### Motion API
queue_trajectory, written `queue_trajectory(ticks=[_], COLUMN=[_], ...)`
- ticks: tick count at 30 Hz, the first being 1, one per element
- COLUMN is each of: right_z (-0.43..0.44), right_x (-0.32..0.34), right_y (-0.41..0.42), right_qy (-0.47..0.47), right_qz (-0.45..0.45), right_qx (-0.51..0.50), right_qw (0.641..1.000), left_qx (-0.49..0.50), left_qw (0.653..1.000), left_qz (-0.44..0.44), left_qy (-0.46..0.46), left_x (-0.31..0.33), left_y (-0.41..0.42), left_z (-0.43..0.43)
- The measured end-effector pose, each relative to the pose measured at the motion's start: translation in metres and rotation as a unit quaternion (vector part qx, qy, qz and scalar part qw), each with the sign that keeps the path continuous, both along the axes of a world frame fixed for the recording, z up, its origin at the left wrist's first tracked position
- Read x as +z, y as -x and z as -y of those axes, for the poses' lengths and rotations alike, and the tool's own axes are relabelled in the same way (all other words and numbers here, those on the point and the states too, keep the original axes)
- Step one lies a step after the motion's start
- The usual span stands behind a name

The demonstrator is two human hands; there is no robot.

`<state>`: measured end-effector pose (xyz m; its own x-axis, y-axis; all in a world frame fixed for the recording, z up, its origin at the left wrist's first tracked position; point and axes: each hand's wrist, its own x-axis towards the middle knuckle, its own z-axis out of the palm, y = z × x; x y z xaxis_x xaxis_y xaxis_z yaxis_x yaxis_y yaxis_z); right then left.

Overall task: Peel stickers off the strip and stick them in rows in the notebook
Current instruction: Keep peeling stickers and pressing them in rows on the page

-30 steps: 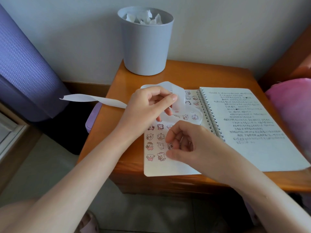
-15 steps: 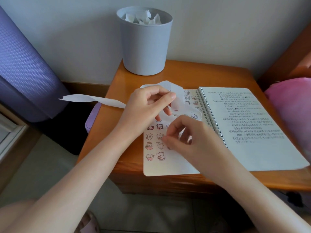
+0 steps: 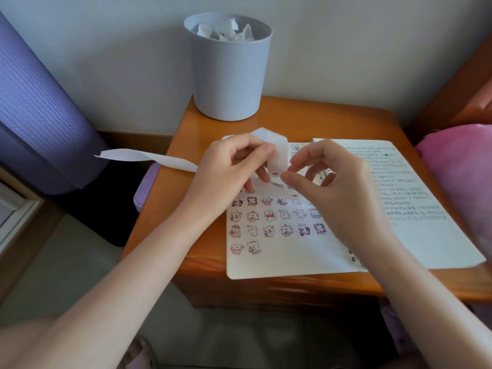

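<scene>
Your right hand [image 3: 338,187] has lifted off the sticker page and come up to the strip [image 3: 278,155], where it now meets your left hand [image 3: 226,171] above the notebook [image 3: 292,265]. Nearest you, the notebook lies open on the wooden table [image 3: 173,230], its near edge hanging just past the table's front. Its left page carries rows of small cartoon stickers [image 3: 269,215]; the lowest row has only two. Above them, your left fingers curl round the strip and hold it folded over, its long tail trailing left past the table edge. Your right thumb and forefinger pinch the strip's lower end, right beside your left fingertips. Farther back, against the wall, a grey bin [image 3: 229,75] stands on the table, holding crumpled paper [image 3: 223,30].
</scene>
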<state>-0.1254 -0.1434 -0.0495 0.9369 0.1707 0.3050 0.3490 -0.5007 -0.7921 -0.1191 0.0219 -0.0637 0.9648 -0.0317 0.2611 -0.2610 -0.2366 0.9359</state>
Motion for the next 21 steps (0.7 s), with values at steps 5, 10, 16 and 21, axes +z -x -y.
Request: queue_trajectory(ticks=[5,10,16,21], right_z=[-0.0015,0.0008,0.0019,0.0024], right_x=[0.0008,0.0035,0.0011,0.0009], right_y=[-0.0010,-0.0024,-0.0042,-0.0033], right_qy=[-0.023,-0.066,-0.028,-0.018], right_qz=[0.005,0.000,0.014,0.016], right_qx=[0.016,0.007,-0.007,-0.003], right_qw=[1.000,0.998,0.999,1.000], left_qx=[-0.005,-0.020,-0.018,-0.012], left_qw=[1.000,1.000,0.999,1.000], left_qz=[-0.002,-0.019,-0.020,-0.009], left_qy=[0.008,0.002,-0.022,-0.024], left_x=[0.0007,0.0013,0.0006,0.0007], left_y=[0.0004,0.0014,0.0009,0.0005], left_z=[0.0009,-0.0001,0.0012,0.0005])
